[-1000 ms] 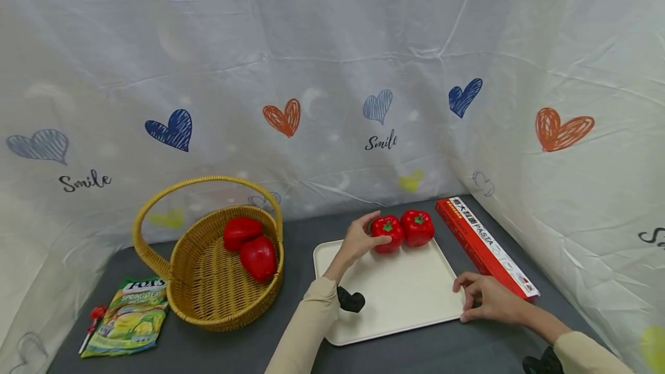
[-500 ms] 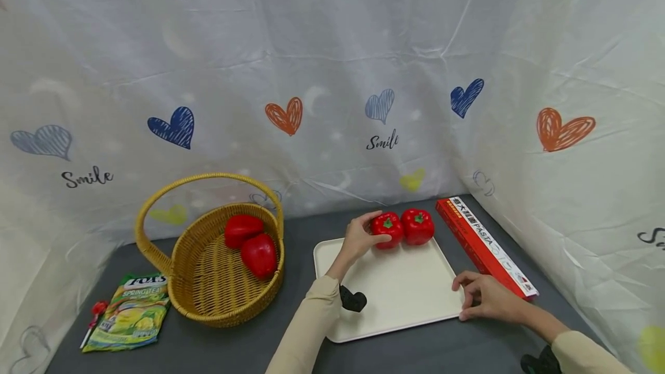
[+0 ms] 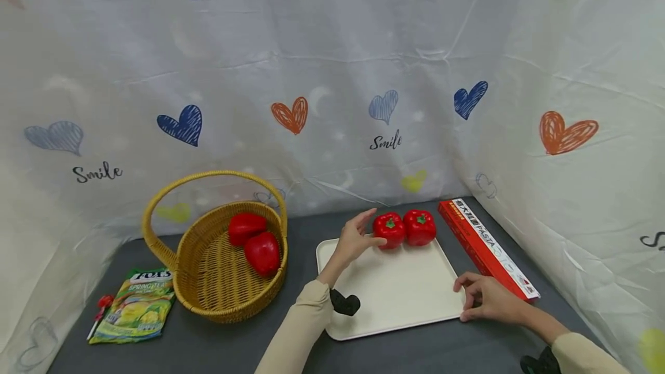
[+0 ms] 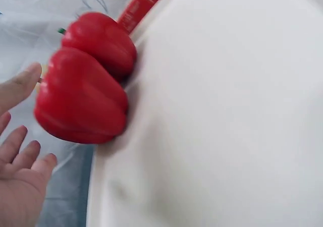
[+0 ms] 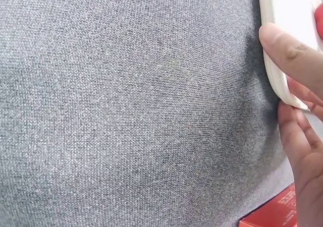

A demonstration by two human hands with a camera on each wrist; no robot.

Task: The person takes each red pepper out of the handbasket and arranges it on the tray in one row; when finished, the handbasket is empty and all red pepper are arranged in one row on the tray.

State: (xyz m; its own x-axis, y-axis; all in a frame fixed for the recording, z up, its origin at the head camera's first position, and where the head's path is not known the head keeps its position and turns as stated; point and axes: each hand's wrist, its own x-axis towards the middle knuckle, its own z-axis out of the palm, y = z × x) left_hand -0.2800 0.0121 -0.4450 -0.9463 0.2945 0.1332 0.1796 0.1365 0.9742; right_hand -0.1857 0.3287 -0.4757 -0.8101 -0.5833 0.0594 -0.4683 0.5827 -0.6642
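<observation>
Two red bell peppers, a nearer one [image 3: 388, 232] and another [image 3: 419, 228], stand side by side at the far end of a cream tray [image 3: 405, 296]. My left hand [image 3: 355, 240] is beside the nearer pepper, its thumb and fingers spread. In the left wrist view a gap shows between those fingers [image 4: 21, 159] and the pepper [image 4: 81, 98]. At the tray's near right corner, my right hand [image 3: 490, 299] pinches the rim, with the thumb [image 5: 290, 50] on one side of the corner and fingers around the other.
Left of the tray stands a yellow wicker basket [image 3: 208, 270] with a tall handle and two red peppers [image 3: 262, 253] inside. A Fox's candy bag [image 3: 137, 307] and a red lollipop [image 3: 104, 303] lie farther left. A red pasta box [image 3: 488, 250] lies along the right side.
My left hand has let go of the nearer pepper and drawn back slightly to the left. The right hand keeps its place at the tray corner. The head view has shifted a little.
</observation>
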